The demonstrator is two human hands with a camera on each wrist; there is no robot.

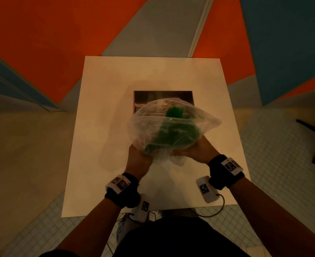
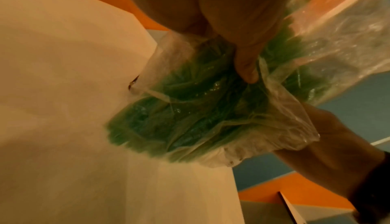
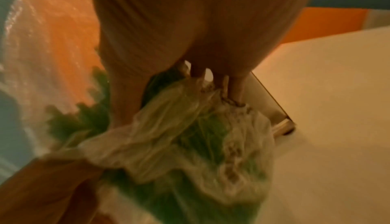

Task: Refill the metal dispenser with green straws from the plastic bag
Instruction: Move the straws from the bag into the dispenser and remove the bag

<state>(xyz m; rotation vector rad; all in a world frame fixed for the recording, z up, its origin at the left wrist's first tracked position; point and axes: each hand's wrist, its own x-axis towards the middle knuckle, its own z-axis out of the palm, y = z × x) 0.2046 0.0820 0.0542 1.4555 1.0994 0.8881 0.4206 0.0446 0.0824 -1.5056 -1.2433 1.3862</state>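
Both hands [image 1: 168,154] clutching plastic bag [image 1: 171,125]

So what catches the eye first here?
The clear plastic bag stuffed with green straws, gripped from below by the left hand and right hand over the middle of the white table. Just behind it sits the open metal dispenser, against vivid orange and blue walls.

bag [image 1: 173,125] blocks dispenser [image 1: 162,97] opening, table [image 1: 101,127] L side free
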